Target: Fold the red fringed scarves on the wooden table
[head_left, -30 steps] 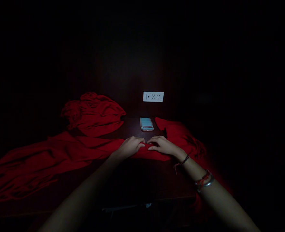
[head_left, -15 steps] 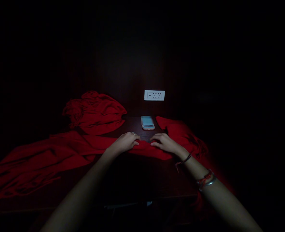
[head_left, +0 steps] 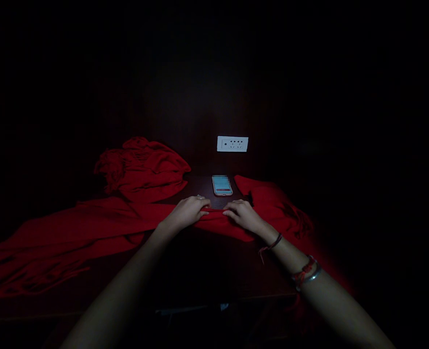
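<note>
A long red cloth (head_left: 90,228) lies across a dark table (head_left: 214,271) in a very dim room. My left hand (head_left: 188,212) and my right hand (head_left: 241,215) rest side by side on a fold of this cloth, fingers curled and gripping its edge near the middle. A ring shows on my left hand; threads and a bangle sit on my right wrist. Part of the cloth is bunched into a heap (head_left: 141,167) at the back left, and another part (head_left: 276,203) trails off to the right.
A phone (head_left: 222,185) with a lit screen lies on the table just beyond my hands. A white socket plate (head_left: 232,144) is on the dark wall behind it. The table's front edge (head_left: 199,308) runs below my forearms. Surroundings are black.
Both hands have slid slightly away from me with the cloth fold, and my right hand moved a little leftward toward the left one. The phone and heap stay put.
</note>
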`<state>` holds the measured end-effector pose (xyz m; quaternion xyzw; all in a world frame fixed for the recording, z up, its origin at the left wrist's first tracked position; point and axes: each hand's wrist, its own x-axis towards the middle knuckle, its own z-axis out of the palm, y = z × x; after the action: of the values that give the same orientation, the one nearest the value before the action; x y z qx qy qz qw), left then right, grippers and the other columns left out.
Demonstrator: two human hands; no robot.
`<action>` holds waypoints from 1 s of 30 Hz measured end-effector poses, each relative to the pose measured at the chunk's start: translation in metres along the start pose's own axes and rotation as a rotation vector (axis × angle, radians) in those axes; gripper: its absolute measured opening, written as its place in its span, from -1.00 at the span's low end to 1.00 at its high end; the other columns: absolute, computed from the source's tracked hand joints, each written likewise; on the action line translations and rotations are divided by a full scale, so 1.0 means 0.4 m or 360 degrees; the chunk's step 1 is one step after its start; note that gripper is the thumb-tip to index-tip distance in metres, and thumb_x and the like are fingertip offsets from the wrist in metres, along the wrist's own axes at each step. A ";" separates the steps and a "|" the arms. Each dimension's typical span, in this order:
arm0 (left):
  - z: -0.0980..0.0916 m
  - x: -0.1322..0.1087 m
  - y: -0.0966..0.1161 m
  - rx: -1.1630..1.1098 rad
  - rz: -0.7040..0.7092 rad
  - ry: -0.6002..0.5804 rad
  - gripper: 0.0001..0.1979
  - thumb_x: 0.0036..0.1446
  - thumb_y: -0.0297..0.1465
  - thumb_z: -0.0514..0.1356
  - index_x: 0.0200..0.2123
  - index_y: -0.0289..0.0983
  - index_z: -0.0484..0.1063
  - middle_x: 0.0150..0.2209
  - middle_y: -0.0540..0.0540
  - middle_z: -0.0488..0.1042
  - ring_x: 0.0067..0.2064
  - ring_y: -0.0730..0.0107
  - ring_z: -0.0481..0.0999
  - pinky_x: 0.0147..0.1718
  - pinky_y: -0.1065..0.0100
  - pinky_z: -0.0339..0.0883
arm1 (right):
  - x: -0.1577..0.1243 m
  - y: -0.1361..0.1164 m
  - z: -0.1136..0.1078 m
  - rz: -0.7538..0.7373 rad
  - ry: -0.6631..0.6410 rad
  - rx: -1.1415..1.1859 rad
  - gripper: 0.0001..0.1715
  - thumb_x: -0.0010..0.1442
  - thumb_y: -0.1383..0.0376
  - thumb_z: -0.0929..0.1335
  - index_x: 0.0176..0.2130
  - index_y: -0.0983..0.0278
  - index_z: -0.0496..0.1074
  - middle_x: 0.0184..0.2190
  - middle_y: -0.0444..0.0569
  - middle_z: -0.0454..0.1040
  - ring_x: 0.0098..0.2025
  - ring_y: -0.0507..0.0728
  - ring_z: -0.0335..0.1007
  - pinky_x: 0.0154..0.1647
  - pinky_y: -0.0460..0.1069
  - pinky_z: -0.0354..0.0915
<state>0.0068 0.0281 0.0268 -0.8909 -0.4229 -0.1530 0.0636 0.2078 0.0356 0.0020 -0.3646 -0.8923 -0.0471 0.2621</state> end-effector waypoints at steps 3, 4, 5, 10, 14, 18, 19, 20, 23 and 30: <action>-0.020 -0.006 -0.011 0.0022 0.0016 0.0058 -0.88 0.05 -0.37 0.03 -0.36 -0.25 0.31 -0.34 -0.05 0.37 -0.31 0.41 0.33 -0.33 0.45 0.16 | 0.001 0.004 -0.001 0.0020 0.0034 -0.0078 -0.79 0.11 0.26 0.22 -0.38 0.31 0.37 -0.45 -0.03 0.43 -0.38 0.05 0.31 -0.32 -0.09 0.14; -0.027 -0.009 -0.015 0.0045 0.0020 0.0068 -0.88 0.06 -0.37 0.01 -0.36 -0.26 0.31 -0.35 -0.05 0.36 -0.32 0.41 0.33 -0.33 0.45 0.16 | 0.001 0.003 -0.002 0.0026 0.0047 -0.0110 -0.79 0.11 0.26 0.21 -0.38 0.31 0.36 -0.45 -0.03 0.43 -0.38 0.05 0.31 -0.32 -0.09 0.14; -0.035 -0.013 -0.019 0.0074 0.0021 0.0079 -0.87 0.07 -0.37 0.00 -0.37 -0.25 0.31 -0.35 -0.05 0.36 -0.32 0.40 0.33 -0.34 0.44 0.16 | 0.002 0.003 -0.004 0.0038 0.0060 -0.0145 -0.78 0.12 0.26 0.20 -0.39 0.31 0.36 -0.45 -0.03 0.43 -0.38 0.05 0.31 -0.32 -0.09 0.14; -0.053 -0.027 -0.031 0.0193 -0.0089 0.0137 -0.86 0.08 -0.39 -0.03 -0.37 -0.24 0.30 -0.34 -0.05 0.36 -0.33 0.37 0.33 -0.40 0.42 0.16 | 0.003 0.006 -0.017 0.0159 0.0091 -0.0301 -0.79 0.12 0.27 0.20 -0.43 0.32 0.34 -0.46 -0.02 0.42 -0.37 0.06 0.31 -0.31 -0.07 0.13; -0.033 -0.018 -0.019 0.0103 -0.0084 0.0072 -0.90 0.03 -0.45 0.01 -0.37 -0.25 0.30 -0.37 -0.05 0.36 -0.33 0.39 0.33 -0.38 0.44 0.16 | 0.000 0.012 -0.015 0.0170 0.0017 -0.0294 -0.80 0.11 0.29 0.20 -0.41 0.33 0.35 -0.43 -0.01 0.43 -0.36 0.08 0.31 -0.31 -0.06 0.15; -0.006 -0.005 0.003 -0.0013 -0.0039 0.0017 -0.90 -0.01 -0.50 0.02 -0.40 -0.26 0.30 -0.38 -0.04 0.34 -0.34 0.41 0.32 -0.36 0.44 0.15 | -0.002 0.003 -0.009 0.0027 -0.0021 -0.0133 -0.72 0.10 0.21 0.22 -0.22 0.32 0.32 -0.29 0.01 0.40 -0.24 0.09 0.29 -0.22 -0.03 0.16; -0.001 -0.003 0.009 -0.0032 -0.0038 0.0023 -0.89 -0.02 -0.52 0.02 -0.41 -0.26 0.30 -0.39 -0.04 0.34 -0.35 0.41 0.32 -0.36 0.44 0.15 | -0.003 -0.001 -0.008 -0.0006 -0.0011 -0.0104 -0.67 0.08 0.18 0.23 -0.17 0.31 0.29 -0.23 0.03 0.37 -0.19 0.10 0.26 -0.19 -0.02 0.15; 0.003 -0.001 0.014 -0.0053 -0.0035 0.0040 -0.89 -0.04 -0.54 0.01 -0.42 -0.27 0.29 -0.40 -0.03 0.33 -0.36 0.41 0.31 -0.37 0.44 0.14 | -0.003 -0.006 -0.007 -0.0034 0.0002 -0.0083 -0.61 0.07 0.16 0.24 -0.13 0.31 0.27 -0.17 0.04 0.33 -0.13 0.12 0.22 -0.16 0.00 0.14; 0.009 0.003 0.030 -0.0142 -0.0003 0.0111 -0.87 -0.07 -0.58 -0.01 -0.46 -0.29 0.28 -0.44 -0.03 0.31 -0.38 0.43 0.29 -0.39 0.45 0.13 | -0.002 -0.019 -0.007 -0.0098 0.0030 -0.0044 -0.46 0.01 0.09 0.27 -0.04 0.29 0.19 -0.05 0.07 0.22 -0.02 0.15 0.09 -0.10 0.04 0.10; 0.005 0.006 0.042 -0.0214 0.0004 0.0133 -0.84 -0.10 -0.62 -0.02 -0.49 -0.30 0.28 -0.46 -0.02 0.30 -0.39 0.44 0.27 -0.40 0.46 0.13 | 0.009 -0.020 0.000 -0.0157 -0.0042 -0.0075 -0.76 0.14 0.24 0.18 -0.34 0.30 0.36 -0.39 -0.03 0.39 -0.26 0.07 0.23 -0.18 0.00 0.10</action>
<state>0.0215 0.0197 0.0259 -0.8865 -0.4075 -0.2179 0.0215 0.2003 0.0320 0.0048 -0.3267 -0.9112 -0.0763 0.2390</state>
